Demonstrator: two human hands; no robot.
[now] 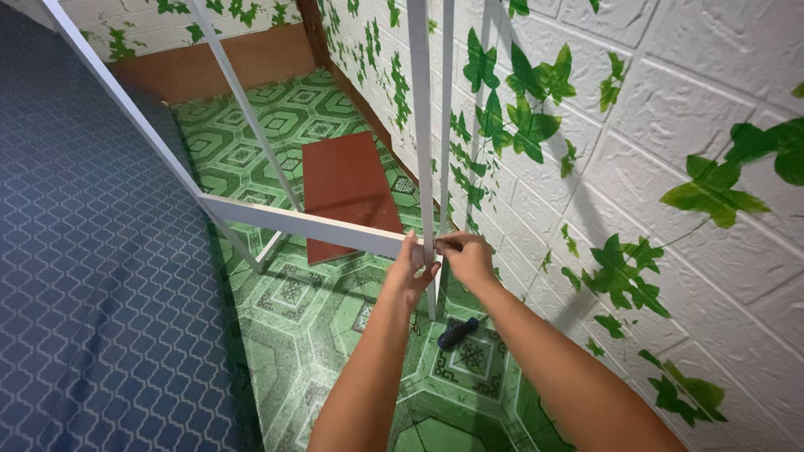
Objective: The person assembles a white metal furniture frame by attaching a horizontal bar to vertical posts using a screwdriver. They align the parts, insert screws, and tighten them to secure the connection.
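A white metal frame of thin bars stands on the green patterned floor. Its horizontal crossbar (pixel 301 223) meets an upright post (pixel 421 125) near the wall. My left hand (pixel 413 269) grips that joint from the left, fingers wrapped around the end of the crossbar. My right hand (pixel 466 255) is at the same joint from the right, fingertips pinched together on something too small to make out. A screwdriver (pixel 458 332) with a dark blue handle lies on the floor just below my hands.
A reddish-brown board (pixel 347 188) lies flat on the floor (pixel 327 335) behind the frame. A blue patterned mattress (pixel 92 276) fills the left side. A white brick-look wall with green leaves (pixel 636 167) runs close along the right. A second white upright (pixel 446 109) stands beside the post.
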